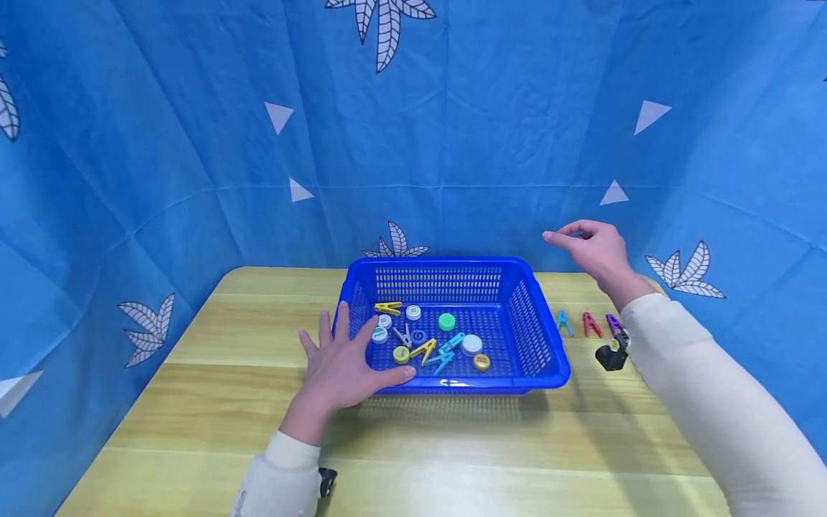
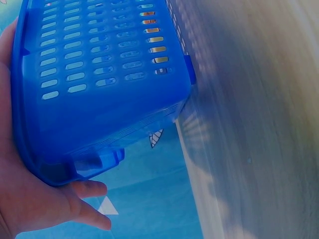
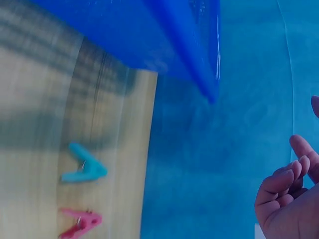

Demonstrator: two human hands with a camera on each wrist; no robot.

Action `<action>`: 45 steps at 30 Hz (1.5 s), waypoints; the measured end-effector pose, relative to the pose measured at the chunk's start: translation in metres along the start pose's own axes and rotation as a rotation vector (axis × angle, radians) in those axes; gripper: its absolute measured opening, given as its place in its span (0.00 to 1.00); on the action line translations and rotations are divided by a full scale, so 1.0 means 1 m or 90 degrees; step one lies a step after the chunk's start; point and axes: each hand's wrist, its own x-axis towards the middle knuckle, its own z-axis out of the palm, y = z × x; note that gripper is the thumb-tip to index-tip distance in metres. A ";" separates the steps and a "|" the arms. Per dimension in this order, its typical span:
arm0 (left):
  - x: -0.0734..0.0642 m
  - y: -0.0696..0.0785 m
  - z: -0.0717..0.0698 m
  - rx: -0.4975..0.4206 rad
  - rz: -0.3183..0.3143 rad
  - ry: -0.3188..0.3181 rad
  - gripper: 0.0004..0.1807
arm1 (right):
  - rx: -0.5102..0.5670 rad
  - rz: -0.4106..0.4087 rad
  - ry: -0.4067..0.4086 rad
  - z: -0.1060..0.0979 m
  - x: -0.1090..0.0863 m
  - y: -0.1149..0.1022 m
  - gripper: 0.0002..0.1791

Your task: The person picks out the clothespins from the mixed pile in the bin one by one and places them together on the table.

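Observation:
A blue plastic basket (image 1: 478,385) holds several clothespins, among them a yellow clothespin (image 1: 424,351) and a light blue clothespin (image 1: 451,343). Bottle caps lie among them, including a green cap (image 1: 446,322), a white cap (image 1: 472,345) and a gold cap (image 1: 481,362). My left hand (image 1: 339,368) rests at the basket's front left corner, fingers spread over the left rim and thumb along the front rim. Raised above the back right of the basket is my right hand (image 1: 597,253). Its fingers are loosely bent, with the thumb apart from them in the right wrist view, and nothing shows in it.
To the right of the basket, a turquoise clothespin (image 1: 565,323), a red clothespin (image 1: 591,325) and a purple clothespin (image 1: 614,324) lie in a row on the wooden table (image 1: 258,345). A blue patterned curtain (image 1: 446,143) hangs behind the table and at both sides.

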 end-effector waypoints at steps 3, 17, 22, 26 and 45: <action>0.000 0.000 -0.001 -0.002 -0.002 0.000 0.67 | 0.005 -0.015 -0.004 0.009 0.003 -0.010 0.42; -0.001 0.000 -0.003 0.010 -0.002 0.014 0.66 | 0.169 -0.042 -0.101 0.051 0.011 -0.041 0.32; -0.002 0.000 0.001 0.012 -0.005 0.006 0.66 | 0.233 -0.048 -0.183 0.068 0.011 -0.035 0.25; -0.002 0.000 0.003 0.009 -0.003 0.008 0.66 | 0.318 -0.062 -0.261 0.079 0.012 -0.031 0.16; 0.000 0.001 0.001 0.010 -0.010 0.010 0.65 | 0.265 -0.089 -0.546 0.117 0.010 -0.021 0.24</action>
